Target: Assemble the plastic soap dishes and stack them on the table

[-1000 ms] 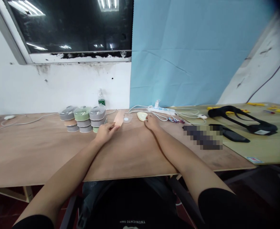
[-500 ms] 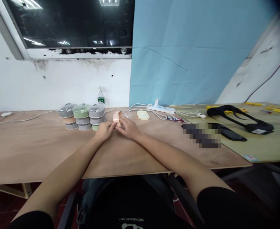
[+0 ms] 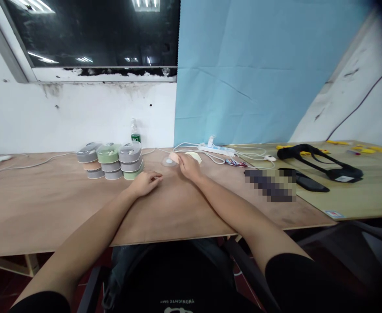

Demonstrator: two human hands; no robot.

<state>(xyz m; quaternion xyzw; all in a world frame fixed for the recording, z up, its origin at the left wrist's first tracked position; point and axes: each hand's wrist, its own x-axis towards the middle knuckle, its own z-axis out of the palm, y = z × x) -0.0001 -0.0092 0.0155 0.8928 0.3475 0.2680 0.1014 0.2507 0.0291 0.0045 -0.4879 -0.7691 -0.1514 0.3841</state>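
My right hand (image 3: 190, 167) is closed on a small peach-coloured curved piece (image 3: 174, 157), most of it hidden by the fingers. Directly left of that piece, a clear round lid (image 3: 169, 161) lies on the table. Behind the right hand a cream oval dish (image 3: 195, 155) is partly covered. My left hand (image 3: 146, 183) rests on the tabletop, fingers loosely stretched to the right and holding nothing. Close beyond it stand stacked small round boxes (image 3: 130, 158) in grey, green and peach, with clear lids on top.
A pump bottle (image 3: 135, 131) with green liquid stands against the wall. A white power strip (image 3: 217, 149) and its cables lie along the back. To the right are a black strap-like frame (image 3: 336, 174), a black flat object (image 3: 311, 182) and yellow pieces (image 3: 367, 150).
My hands have parted. The right one has moved right with the peach piece, over the edge of the cream dish; the left has let go and dropped slightly toward me.
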